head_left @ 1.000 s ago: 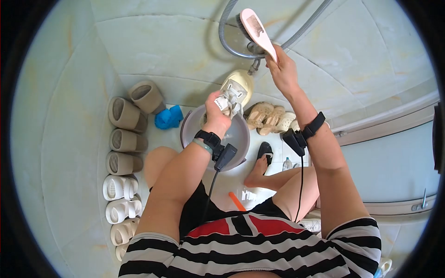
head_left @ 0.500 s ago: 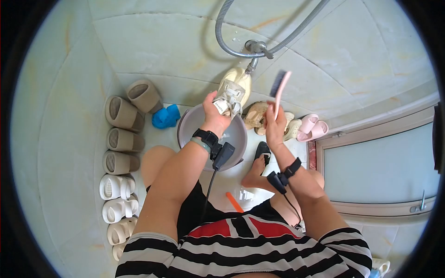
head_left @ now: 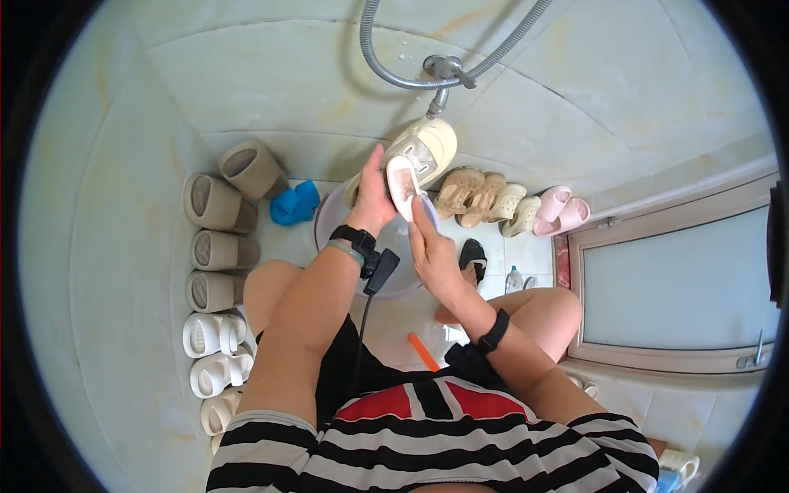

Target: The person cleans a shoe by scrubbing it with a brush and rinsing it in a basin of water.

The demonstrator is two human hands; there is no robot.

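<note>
My left hand [head_left: 374, 201] is closed on a grey-and-white lace-up sneaker [head_left: 417, 156], raised above the bucket. Close beside it, my right hand [head_left: 433, 255] has its fingers closed around the scrub brush, whose handle is mostly hidden. Between the hands shows a white-rimmed oval with a tan middle [head_left: 403, 186]; whether it is the brush head or part of the shoe, I cannot tell. Cream footwear [head_left: 441, 135] is partly visible behind the sneaker, under the tap. The pale lavender bucket [head_left: 330, 226] stands below, its inside largely covered by my forearms.
Brown slides [head_left: 214, 201] and white sandals [head_left: 214, 335] line the left wall. Blue cloth [head_left: 294, 204] lies by the bucket. Tan clogs [head_left: 459, 193] and pink slippers [head_left: 561, 212] stand right. A tap [head_left: 444, 70] with hose is on the wall; an orange stick [head_left: 423, 352] lies below.
My right hand has moved left and down, from holding the brush up apart from the sneaker to working close against it. The sneaker has turned in my left hand.
</note>
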